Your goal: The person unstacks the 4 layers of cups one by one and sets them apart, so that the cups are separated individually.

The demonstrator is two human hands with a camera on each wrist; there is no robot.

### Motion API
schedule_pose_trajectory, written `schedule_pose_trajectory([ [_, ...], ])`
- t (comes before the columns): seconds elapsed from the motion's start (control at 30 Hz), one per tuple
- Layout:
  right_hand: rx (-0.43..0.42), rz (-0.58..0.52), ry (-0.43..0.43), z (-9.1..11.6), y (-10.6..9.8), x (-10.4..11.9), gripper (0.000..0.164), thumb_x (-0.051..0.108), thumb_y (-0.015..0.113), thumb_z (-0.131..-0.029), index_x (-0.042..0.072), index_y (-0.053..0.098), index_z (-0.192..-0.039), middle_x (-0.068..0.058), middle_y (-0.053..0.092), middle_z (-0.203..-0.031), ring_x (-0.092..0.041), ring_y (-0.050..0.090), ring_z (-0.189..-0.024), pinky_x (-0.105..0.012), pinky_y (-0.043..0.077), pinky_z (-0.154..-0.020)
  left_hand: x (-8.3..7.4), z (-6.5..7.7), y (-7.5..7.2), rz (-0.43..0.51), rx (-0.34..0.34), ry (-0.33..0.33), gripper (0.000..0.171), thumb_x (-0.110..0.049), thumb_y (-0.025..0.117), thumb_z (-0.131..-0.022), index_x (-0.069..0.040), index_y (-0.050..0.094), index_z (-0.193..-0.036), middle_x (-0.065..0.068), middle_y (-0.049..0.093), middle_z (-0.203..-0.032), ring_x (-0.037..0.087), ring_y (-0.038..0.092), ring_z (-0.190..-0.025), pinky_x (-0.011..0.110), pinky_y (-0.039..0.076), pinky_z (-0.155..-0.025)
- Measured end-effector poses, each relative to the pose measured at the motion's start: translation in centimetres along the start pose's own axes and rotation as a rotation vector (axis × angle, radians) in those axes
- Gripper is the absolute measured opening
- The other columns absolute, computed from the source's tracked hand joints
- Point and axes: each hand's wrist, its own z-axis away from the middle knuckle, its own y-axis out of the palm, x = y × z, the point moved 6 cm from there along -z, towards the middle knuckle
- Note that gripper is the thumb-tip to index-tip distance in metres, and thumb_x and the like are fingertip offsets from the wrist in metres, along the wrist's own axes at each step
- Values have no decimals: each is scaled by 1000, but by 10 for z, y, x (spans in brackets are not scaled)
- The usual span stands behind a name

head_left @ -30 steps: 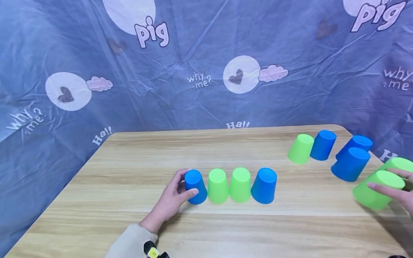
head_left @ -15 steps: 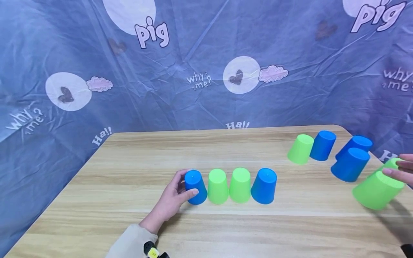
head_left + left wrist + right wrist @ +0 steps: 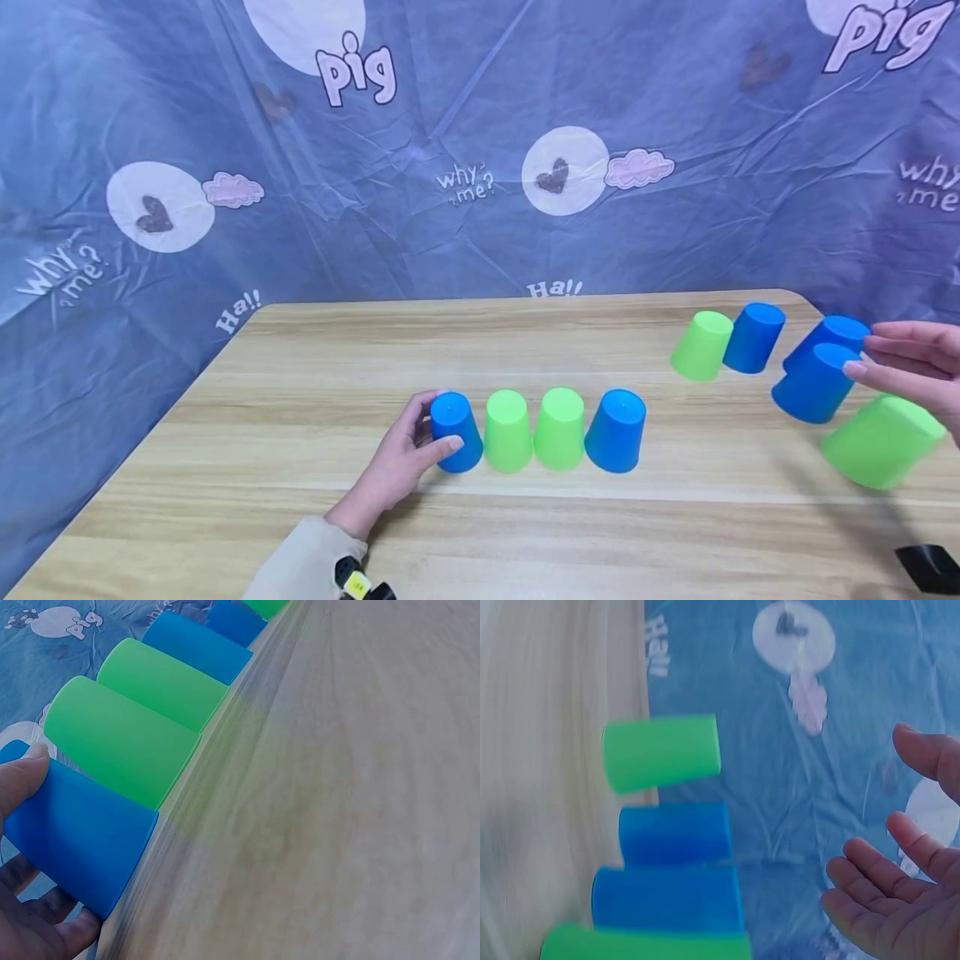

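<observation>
Upside down on the wooden table, a blue cup (image 3: 457, 425) marks the left end of a short row. My left hand (image 3: 402, 454) grips this cup, thumb on the near side and fingers behind; in the left wrist view the thumb (image 3: 22, 776) lies near its base. Beside it are two green cups (image 3: 507, 433) and another blue cup (image 3: 617, 433). At the right, my right hand (image 3: 918, 367) hovers with spread fingers, overlapping a blue cup (image 3: 810, 387) in the head view. In the right wrist view its palm holds nothing.
Toward the back right stand a green cup (image 3: 699, 350), a blue cup (image 3: 753, 340) and a further blue cup (image 3: 840, 332). A green cup (image 3: 881, 446) sits nearer, below my right hand. Behind the table (image 3: 450, 542) hangs a printed blue cloth (image 3: 420, 233).
My right hand has let go of the near green cup, lifted and moved away, toward the blue cups. My left hand and the row of cups have stayed in place.
</observation>
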Motion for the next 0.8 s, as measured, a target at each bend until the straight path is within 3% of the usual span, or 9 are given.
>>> schedule_pose_trajectory([
  [0.17,91,-198,-126,6,18,24,50,-11,63,-80,31,53,-106,31,58,-94,18,54,-82,0,41,-63,-1,0,0,2,-2,3,49,-15,67,-85,-16,45,-128,10,51,-122,33,51,-118,54,37,-100],
  [0.43,238,-337,-176,19,47,44,47,-16,60,-80,19,57,-110,18,64,-101,9,60,-89,-5,46,-68,0,-1,0,0,-10,6,49,-14,68,-84,-16,45,-128,11,52,-121,33,51,-118,54,38,-99],
  [0.7,429,-440,-190,29,89,57,47,-18,56,-81,13,54,-117,12,62,-110,3,61,-97,-13,50,-72,2,-3,0,2,-17,18,49,-11,68,-83,-15,46,-126,11,52,-118,33,53,-115,53,39,-98],
  [0.8,472,-377,-187,33,105,56,50,-13,57,-83,14,49,-123,13,59,-115,4,59,-100,-15,51,-74,2,-3,0,4,-17,17,49,-10,68,-83,-14,46,-126,12,52,-117,33,53,-114,53,39,-98],
])
